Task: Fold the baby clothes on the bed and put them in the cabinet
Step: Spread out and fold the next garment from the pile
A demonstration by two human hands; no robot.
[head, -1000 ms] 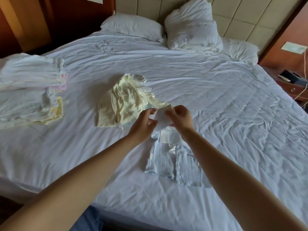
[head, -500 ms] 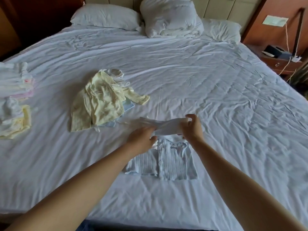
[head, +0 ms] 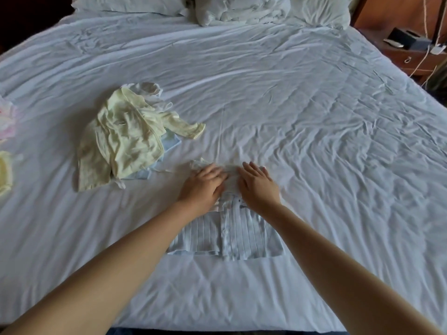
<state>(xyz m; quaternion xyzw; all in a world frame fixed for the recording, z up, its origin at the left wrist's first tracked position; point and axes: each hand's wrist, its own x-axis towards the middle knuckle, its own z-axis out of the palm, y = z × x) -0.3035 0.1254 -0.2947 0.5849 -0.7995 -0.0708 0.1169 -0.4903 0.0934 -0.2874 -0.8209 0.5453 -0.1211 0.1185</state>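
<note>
Low in the middle of the frame a pale blue striped shirt [head: 229,238] lies flat on the white bed sheet [head: 314,117], button strip up its centre; its upper part is hidden under both hands and a small white cloth [head: 231,174]. The left hand [head: 202,184] and the right hand [head: 257,184] lie palm down side by side on that cloth, fingers straight and spread a little, pressing it flat, pinching nothing; only a narrow strip of cloth shows between them and a crumpled edge past the left fingertips, so its shape cannot be made out. Both forearms run in from the bottom corners and are cut off there.

Left of centre sits a rumpled heap of yellow baby clothes [head: 125,139], one sleeve trailing right; a light blue piece [head: 170,141] and a white piece [head: 147,89] poke out from under it, mostly covered. At the far left edge a pink and white stack [head: 6,122] and a yellow stack [head: 4,172] are cut off by the frame.

Along the top edge, pillows [head: 125,4] and a bundled duvet [head: 242,9] are cropped; in the upper right corner a wooden nightstand [head: 411,58] carries a black box [head: 408,38] and white cables, small items beside it too blurred to tell. No cabinet is in view.
</note>
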